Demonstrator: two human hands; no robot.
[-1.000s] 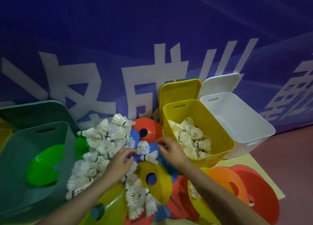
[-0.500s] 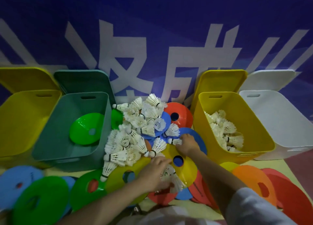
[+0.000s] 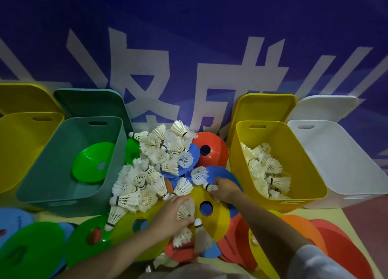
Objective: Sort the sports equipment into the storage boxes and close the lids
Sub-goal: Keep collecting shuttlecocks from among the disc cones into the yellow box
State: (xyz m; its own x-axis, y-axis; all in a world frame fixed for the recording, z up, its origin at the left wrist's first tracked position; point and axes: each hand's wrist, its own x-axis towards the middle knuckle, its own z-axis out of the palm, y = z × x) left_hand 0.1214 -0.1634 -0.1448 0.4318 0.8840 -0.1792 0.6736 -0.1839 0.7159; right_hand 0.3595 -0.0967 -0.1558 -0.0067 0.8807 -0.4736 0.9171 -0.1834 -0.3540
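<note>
A heap of white shuttlecocks (image 3: 155, 167) lies on coloured disc cones between the boxes. My left hand (image 3: 172, 214) grips a shuttlecock (image 3: 185, 208) over a yellow disc cone (image 3: 216, 220). My right hand (image 3: 225, 189) pinches the cork of another shuttlecock (image 3: 200, 176) lying on a blue disc cone (image 3: 222, 173). The yellow box (image 3: 302, 165) on the right holds several shuttlecocks. The teal box (image 3: 48, 173) holds a green disc cone (image 3: 90, 163). All lids stand open behind their boxes.
A second yellow box (image 3: 19, 144) stands far left and a white box (image 3: 344, 159) far right. Green and blue disc cones (image 3: 31, 249) lie at the lower left, orange and red disc cones (image 3: 327, 245) at the lower right. A blue banner wall stands behind.
The view swung left and down, bringing the left boxes into sight. My left hand moved down from the heap and took hold of a shuttlecock; my right hand stayed near the blue cone.
</note>
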